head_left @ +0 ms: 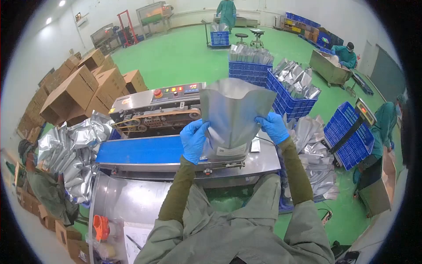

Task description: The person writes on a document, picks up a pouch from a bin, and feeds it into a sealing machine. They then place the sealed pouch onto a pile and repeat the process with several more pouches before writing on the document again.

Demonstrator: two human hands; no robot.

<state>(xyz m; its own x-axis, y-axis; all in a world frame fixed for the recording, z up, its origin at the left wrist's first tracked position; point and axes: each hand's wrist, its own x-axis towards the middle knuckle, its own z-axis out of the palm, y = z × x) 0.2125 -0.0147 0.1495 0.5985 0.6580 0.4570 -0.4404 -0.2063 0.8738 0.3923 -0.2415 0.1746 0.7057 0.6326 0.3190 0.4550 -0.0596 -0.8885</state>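
Observation:
A silver foil pouch (233,112) is held upright in front of me, its wide top edge spread and a white label (231,151) low on its front. My left hand (194,140), in a blue glove, pinches the pouch's left side. On the opposite side my right hand (273,127), gloved the same, grips the other edge. Behind and left of the pouch stands a band sealing machine (154,110) with lit red displays. Its blue conveyor belt (136,151) runs beside my left hand.
Filled foil pouches (79,154) are heaped at the left; more stand in blue crates (292,99) at the right. Cardboard boxes (72,92) pile up far left. A steel table (132,193) holds an orange tape dispenser (101,227) and a pen (133,242). Several people work around the room.

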